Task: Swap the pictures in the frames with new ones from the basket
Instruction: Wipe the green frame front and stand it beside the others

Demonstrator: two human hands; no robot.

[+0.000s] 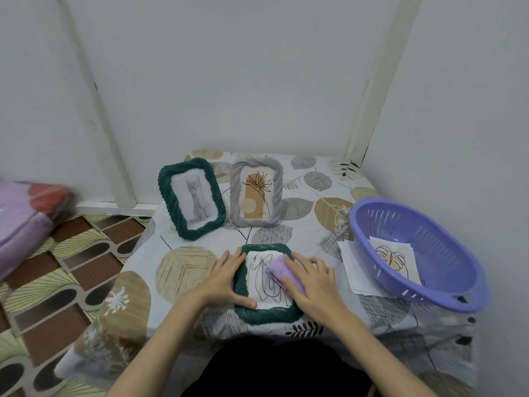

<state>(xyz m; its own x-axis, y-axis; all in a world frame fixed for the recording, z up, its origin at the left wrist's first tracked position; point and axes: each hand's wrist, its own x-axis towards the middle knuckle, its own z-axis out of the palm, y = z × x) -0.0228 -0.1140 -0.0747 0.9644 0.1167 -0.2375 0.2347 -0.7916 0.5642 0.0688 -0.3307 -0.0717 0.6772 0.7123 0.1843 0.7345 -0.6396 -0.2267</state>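
While the dark green frame (267,285) lies flat on the leaf-patterned cloth of the table (315,207), near its front edge, the step in hand looks like wiping its face with a lilac cloth (283,273). The left hand (226,277) rests with straight fingers against the frame's left border, thumb along the lower corner, steadying it rather than clasping it. The right hand (310,277) lies flat on the lilac cloth, fingers extended and pressing it onto the scribble drawing (264,279) that shows in the opening; neither grip is curled round anything.

To do this well, I would keep the left palm braced so the frame cannot skid, and sweep the cloth in even strokes from the middle outward, with light pressure so the paper beneath is not creased. Whether a glass pane covers the drawing cannot be told.

Two more frames stand upright further back: a green one with a grey cat picture (191,199) and just beside it a grey one with a plant drawing (257,193). The purple basket (415,253) sits at the right, tilted, holding a sheet with a leaf outline (393,257), and more loose sheets (353,267) lie under its near side.

No brand, label or readable writing shows anywhere; a faint mark under the plant drawing is too small to read
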